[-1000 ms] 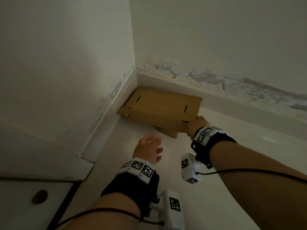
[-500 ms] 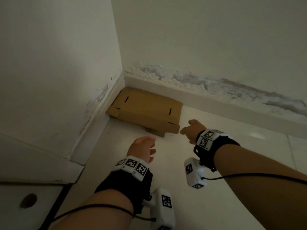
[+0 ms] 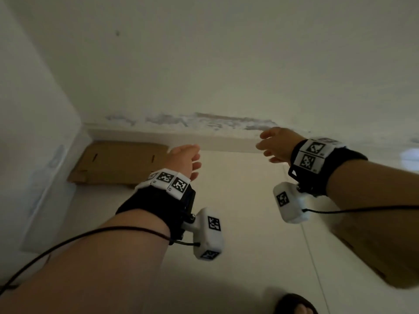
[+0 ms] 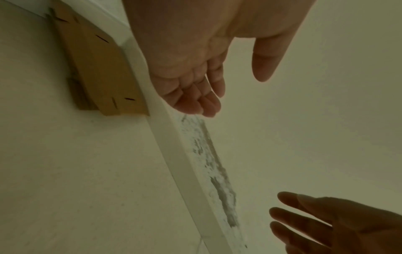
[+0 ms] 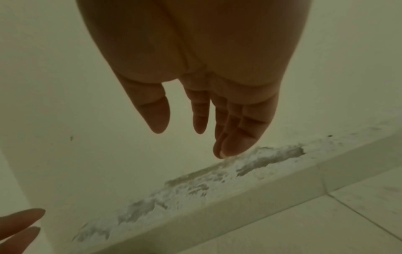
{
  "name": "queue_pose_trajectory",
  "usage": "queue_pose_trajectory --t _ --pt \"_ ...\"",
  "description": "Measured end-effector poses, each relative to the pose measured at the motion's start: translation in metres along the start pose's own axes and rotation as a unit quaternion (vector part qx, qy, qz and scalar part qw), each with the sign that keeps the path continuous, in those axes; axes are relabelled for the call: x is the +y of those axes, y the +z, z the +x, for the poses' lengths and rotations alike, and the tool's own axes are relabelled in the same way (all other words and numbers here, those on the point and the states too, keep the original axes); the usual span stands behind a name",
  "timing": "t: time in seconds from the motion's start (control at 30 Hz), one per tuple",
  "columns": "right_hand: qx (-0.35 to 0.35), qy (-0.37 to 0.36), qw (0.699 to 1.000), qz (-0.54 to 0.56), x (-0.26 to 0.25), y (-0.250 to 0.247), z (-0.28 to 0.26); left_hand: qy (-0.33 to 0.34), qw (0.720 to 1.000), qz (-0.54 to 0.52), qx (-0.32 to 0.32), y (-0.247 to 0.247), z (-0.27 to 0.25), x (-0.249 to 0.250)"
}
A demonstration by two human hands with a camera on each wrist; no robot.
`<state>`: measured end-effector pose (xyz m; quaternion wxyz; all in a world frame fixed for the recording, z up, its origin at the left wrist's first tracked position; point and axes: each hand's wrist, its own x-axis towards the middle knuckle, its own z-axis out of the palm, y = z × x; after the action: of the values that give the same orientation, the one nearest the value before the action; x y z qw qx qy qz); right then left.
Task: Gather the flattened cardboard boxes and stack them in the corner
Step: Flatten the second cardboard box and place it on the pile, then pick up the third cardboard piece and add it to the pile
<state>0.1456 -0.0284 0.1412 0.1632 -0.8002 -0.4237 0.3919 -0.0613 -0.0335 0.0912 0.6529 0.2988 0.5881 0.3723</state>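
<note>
Lying flat in the corner against both walls, the cardboard boxes (image 3: 118, 163) are seen stacked. Nothing is held: the left hand (image 3: 184, 160) and right hand (image 3: 275, 145) are empty, fingers apart. More boxes, if any, must be fetched next.

Pale tile floor (image 3: 238, 200); flattened cardboard boxes (image 3: 118, 164) stacked flat in corner.

Bare forearms, no sleeves. Each wrist: black strap (image 3: 156, 201), band of white blocks with black square markers (image 3: 169, 180) hand-side of the strap, white marker-tagged camera pod (image 3: 209, 234) bolted under it, thin black cable (image 3: 90, 233) trailing back.
</note>
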Motion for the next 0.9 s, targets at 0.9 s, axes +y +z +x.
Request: queue_pose_trajectory --t 0.9 --pt "0.38 0.377 0.813 0.23 0.46 -0.184 -0.027 0.052 0.948 0.265 -0.17 0.323 -0.054 -0.12"
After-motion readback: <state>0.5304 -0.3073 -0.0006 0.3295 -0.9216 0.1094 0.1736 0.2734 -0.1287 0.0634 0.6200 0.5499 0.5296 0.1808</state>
